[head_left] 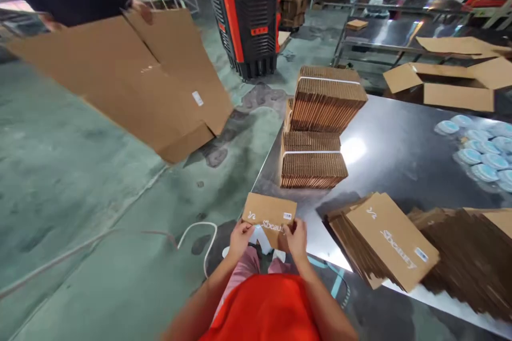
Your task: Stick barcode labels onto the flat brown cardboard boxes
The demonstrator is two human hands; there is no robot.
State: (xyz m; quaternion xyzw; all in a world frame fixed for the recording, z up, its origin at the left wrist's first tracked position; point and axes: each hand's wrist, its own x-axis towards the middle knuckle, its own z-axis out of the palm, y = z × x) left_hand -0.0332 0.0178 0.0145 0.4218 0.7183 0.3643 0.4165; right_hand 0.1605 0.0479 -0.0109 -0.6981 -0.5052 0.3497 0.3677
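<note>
A small flat cardboard box with white "beauty" lettering and a white barcode label is held in front of my body, over the table's near left corner. My left hand pinches its lower left edge. At its lower right edge, my right hand grips with thumb and fingers, close to the lettering. A pale bluish-white piece shows below the box near my left fingers; I cannot tell whether it is held. To the right lies a fanned pile of matching flat boxes, the top one also bearing a label.
Strapped bundles of folded cardboard stand on the metal table. Round blue-and-white packets lie at right, beyond them an open carton. A person at left carries a large cardboard sheet. A hose crosses the floor.
</note>
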